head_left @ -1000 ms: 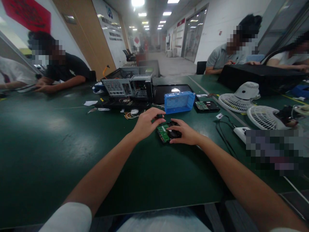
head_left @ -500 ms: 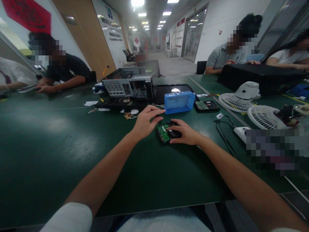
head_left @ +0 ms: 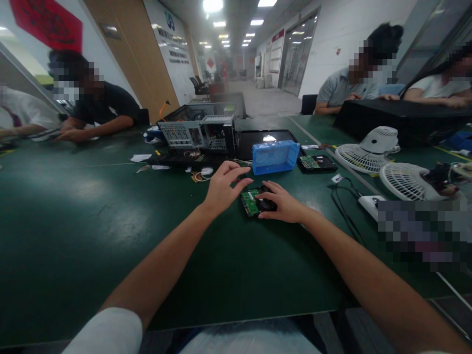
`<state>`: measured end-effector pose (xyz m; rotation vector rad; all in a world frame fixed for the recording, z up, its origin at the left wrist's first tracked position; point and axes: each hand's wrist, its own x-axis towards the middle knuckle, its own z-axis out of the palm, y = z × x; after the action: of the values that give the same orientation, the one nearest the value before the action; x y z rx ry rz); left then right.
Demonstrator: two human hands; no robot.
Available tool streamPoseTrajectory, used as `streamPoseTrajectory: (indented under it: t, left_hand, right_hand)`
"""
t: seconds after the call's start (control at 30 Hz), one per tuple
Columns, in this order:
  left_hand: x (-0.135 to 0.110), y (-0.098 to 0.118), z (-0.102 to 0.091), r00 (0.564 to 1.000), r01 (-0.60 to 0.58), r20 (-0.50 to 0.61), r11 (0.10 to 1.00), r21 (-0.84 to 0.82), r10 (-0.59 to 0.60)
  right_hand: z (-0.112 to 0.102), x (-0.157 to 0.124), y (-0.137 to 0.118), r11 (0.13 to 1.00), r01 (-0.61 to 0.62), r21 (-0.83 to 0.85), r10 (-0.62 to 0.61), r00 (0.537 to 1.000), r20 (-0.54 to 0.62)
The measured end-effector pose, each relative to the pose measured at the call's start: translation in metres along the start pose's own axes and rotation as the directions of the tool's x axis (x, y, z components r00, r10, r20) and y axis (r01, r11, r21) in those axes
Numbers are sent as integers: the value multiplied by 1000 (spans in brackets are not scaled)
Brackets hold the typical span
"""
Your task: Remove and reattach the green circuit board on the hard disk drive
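A hard drive point(head_left: 250, 201) with a green circuit board facing up lies on the table in front of me. My right hand point(head_left: 282, 202) grips it from the right, fingers over its far edge and thumb along the near edge. Just left of the drive hovers my left hand point(head_left: 226, 186), thumb and index finger apart; whether anything tiny lies between them I cannot make out. Its index fingertip is close to the left side of a blue plastic tray point(head_left: 276, 158), which stands on its edge behind the drive.
Behind stands an opened computer case point(head_left: 184, 135), with a dark flat panel point(head_left: 245, 142) beside it. A second hard drive point(head_left: 317, 162) lies right of the tray. Further right are white fan parts point(head_left: 400, 181), a cable point(head_left: 342, 206) and a power strip point(head_left: 368, 202). Other people sit across the table.
My left index fingertip has drawn slightly away from the blue tray's side. My right hand stays on the hard drive. The view has shifted a little.
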<state>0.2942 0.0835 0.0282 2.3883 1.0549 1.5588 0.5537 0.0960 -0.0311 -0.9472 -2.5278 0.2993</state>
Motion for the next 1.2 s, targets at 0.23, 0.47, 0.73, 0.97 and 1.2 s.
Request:
streamPoseTrajectory:
  t: [0.23,0.47,0.73,0.97,1.2]
  left_hand:
    - [5,-3,-5,999,46,11,996,72,-47]
    - [3,-7,-2,988,135,68,991,20,-136]
    - [2,-2,-1,994,98,50,994,-51,-95]
    - [3,0,0,982,187,9,978,-89,-187]
    - [4,3,0,976,215,54,956,-198,-209]
  right_hand:
    - [-3,-1,-1,1000,-6,6,6,1000,29]
    - [-3,-1,-2,1000,-13,2,13,999,48]
    - [-3,-1,-1,1000,-2,-1,2,999,36]
    - [-3,-1,0,1000,5,7,-5,999,35]
    - [-3,-2,0,1000,4,-4,-4,999,36]
